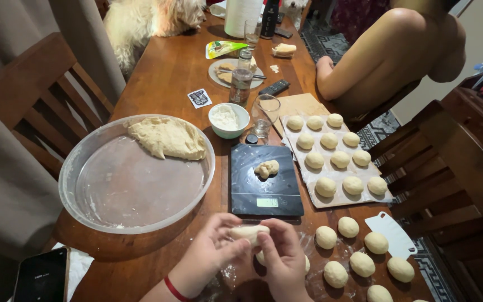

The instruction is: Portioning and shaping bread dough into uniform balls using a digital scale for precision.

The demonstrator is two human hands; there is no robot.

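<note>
The long wooden table [163, 78] fills the room's middle, chairs pushed in at both sides, a pale shaggy dog [146, 19] leaning over its far end and another person's bare arm [375, 56] resting on the right edge. Nearest me sits the wide clear plastic basin [107, 190] with a slab of bulk dough [167, 137] against its far wall. Right of it lies the sheet of parchment [308, 184] lined with finished dough balls [334, 159], more of them loose on the floured wood, then the black kitchen scale [264, 184] carrying a small knotted lump. At the near edge the left hand [211, 249] and right hand [283, 257] close together on one dough piece [250, 231], fingers pinching it from both sides. I'd judge sticking the main risk: the wood under the hands shows only a thin dusting of flour, so the piece could tear or smear. The dog's reach worries me too.
</note>
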